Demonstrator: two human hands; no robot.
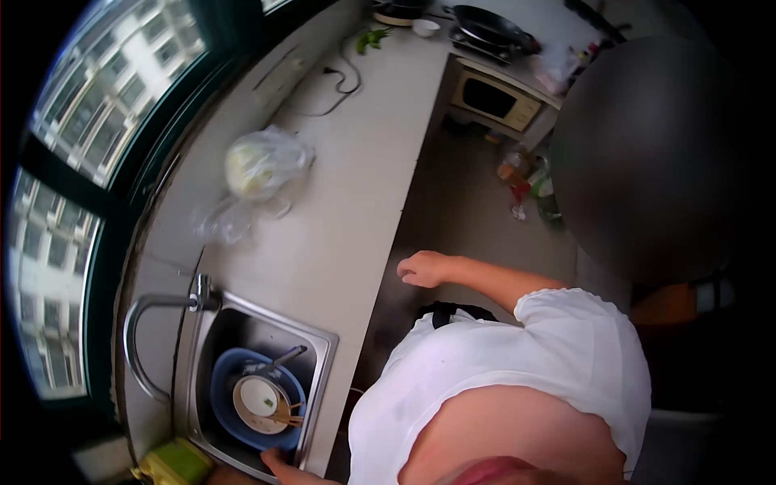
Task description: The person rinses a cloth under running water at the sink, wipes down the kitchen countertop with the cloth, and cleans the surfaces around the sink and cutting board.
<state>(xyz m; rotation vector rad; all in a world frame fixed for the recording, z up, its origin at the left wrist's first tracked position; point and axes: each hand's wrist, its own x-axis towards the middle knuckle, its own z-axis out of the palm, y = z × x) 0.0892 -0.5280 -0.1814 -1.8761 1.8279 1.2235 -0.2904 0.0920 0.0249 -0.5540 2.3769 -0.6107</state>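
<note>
My left hand (pixel 279 466) is at the bottom edge of the view, by the near side of the steel sink (pixel 322 356). It is beside the rim of a blue basin (pixel 220 380), and its fingers are too small and partly cut off to make out a grip. Inside the basin lie a white bowl (pixel 259 396), a larger pale bowl around it, several chopsticks (pixel 289 419) and a grey-handled utensil (pixel 284 356). My right hand (pixel 424 268) hangs beyond the counter's edge with its fingers curled in and nothing visible in them.
A curved faucet (pixel 137 331) rises over the sink. On the counter (pixel 339 194) are a bagged pale vegetable (pixel 255 166), a cord (pixel 347 85), green vegetables (pixel 372 39) and a white bowl (pixel 426 28). A pan (pixel 489 26) sits on a stove above a microwave (pixel 493 99). Bottles (pixel 515 166) stand below.
</note>
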